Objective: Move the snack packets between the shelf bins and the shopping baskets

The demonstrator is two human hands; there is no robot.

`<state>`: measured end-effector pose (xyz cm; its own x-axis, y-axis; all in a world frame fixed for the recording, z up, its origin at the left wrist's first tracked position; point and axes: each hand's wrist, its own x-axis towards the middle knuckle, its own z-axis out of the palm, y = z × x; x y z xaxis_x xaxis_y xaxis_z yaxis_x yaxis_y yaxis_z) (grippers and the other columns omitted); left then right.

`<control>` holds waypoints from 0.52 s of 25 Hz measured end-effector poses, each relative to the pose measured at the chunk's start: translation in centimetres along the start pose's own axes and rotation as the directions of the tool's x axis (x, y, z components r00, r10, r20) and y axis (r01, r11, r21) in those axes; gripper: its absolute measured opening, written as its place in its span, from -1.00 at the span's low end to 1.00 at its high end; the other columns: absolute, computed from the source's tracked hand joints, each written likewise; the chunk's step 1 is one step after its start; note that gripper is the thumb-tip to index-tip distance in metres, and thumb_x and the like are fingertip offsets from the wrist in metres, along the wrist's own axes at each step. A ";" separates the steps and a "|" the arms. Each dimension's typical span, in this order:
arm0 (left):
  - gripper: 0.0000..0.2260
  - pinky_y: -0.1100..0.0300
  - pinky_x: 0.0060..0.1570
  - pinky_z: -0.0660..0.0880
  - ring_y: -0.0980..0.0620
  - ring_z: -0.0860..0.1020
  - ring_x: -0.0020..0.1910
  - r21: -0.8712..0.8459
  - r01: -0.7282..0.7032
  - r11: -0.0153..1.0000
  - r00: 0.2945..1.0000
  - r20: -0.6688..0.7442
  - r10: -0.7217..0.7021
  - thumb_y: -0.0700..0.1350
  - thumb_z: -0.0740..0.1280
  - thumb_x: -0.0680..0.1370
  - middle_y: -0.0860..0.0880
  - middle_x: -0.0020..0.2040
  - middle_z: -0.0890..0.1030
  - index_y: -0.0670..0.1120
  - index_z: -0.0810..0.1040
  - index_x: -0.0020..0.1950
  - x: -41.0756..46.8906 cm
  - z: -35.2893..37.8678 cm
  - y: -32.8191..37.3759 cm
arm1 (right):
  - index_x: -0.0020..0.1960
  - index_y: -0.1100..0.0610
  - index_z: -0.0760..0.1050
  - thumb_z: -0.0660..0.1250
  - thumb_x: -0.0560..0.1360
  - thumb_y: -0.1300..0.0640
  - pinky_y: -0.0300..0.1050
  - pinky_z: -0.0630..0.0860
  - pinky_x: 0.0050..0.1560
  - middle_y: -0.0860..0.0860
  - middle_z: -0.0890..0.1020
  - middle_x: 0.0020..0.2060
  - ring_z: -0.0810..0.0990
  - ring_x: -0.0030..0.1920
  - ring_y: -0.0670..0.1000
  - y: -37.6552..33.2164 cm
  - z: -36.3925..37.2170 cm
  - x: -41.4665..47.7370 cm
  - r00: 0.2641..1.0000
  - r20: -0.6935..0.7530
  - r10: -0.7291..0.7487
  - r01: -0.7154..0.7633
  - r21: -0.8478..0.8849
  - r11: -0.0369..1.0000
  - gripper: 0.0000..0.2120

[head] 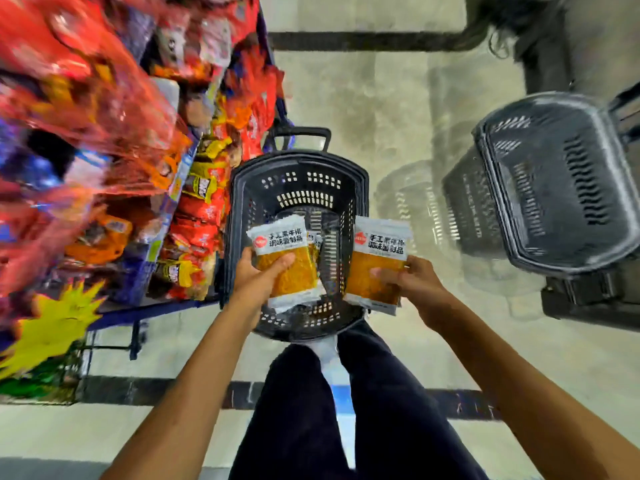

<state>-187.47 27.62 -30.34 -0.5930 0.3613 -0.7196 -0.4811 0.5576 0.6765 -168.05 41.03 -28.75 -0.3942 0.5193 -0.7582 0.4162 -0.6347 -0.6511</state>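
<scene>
Head view, single entry.

Item 1: near basket [304, 183], black slotted plastic, standing on the floor just beyond the person's feet and close against the shelf bins [194, 216]. Its handle is at the far end. Likely parked there so packets travel only a short way between bin and basket.

Item 2: left packet [277, 237], grey header with an orange window, label facing up, held over the basket's middle. A second packet's edge shows just behind it; whether it is in the same grip cannot be told.

Item 3: right packet [377, 258], same make, held over the basket's right rim. Both are carried flat-faced and apart, probably so each can be set down separately. Whether they are bound for basket or bin cannot be told.

Item 4: left hand [258, 273], curled round the left packet's lower half, thumb across the front, fingers behind.

Item 5: right hand [414, 282], pinching the right packet at its lower right edge, thumb on the front.

Item 6: second basket [554, 188], also black, tilted, well apart to the right.

Item 7: shelf bins stocked with red and orange packets, blurred; yellow starburst tag [55, 323] below.
</scene>
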 end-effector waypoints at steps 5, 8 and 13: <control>-0.45 0.11 -0.08 0.56 -0.03 0.60 -0.01 -0.032 -0.049 0.998 0.989 0.140 0.053 -0.14 0.47 0.40 -0.13 0.18 0.58 -0.10 0.39 0.35 -6.4 -2.2 1.3 | 0.08 0.16 0.54 0.42 0.38 0.37 -0.12 0.59 -0.09 0.12 0.65 -0.02 0.63 -0.02 0.11 0.9 0.4 -8.8 0.985 -0.154 -0.081 0.104 0.149 0.983 -0.70; -0.52 0.32 -0.33 0.56 0.09 0.58 -0.14 -0.017 -0.102 0.995 0.954 0.281 0.103 -0.23 0.43 0.44 -0.09 0.08 0.59 -0.12 0.38 0.33 -9.7 -3.5 1.4 | 0.07 0.20 0.56 0.39 0.39 0.38 -0.18 0.60 -0.22 0.04 0.70 -0.17 0.67 -0.19 0.01 4.1 2.3 -14.1 0.960 -0.256 -0.116 0.184 0.260 0.948 -0.73; -0.60 0.21 -0.23 0.57 0.08 0.58 -0.14 0.078 -0.190 0.979 0.860 0.495 0.127 -0.25 0.43 0.44 -0.05 -0.01 0.60 -0.07 0.41 0.22 -14.2 -4.3 0.1 | 0.02 0.16 0.57 0.41 0.35 0.36 -0.21 0.62 -0.20 0.02 0.70 -0.14 0.68 -0.16 0.00 10.5 5.5 -21.7 0.909 -0.404 -0.101 0.275 0.400 0.874 -0.73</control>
<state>-181.89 19.37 -19.40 -0.2514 0.7515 -0.6099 -0.3074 0.5355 0.7866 -159.59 19.98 -18.93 -0.0691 0.7674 -0.6375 -0.0723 -0.6412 -0.7640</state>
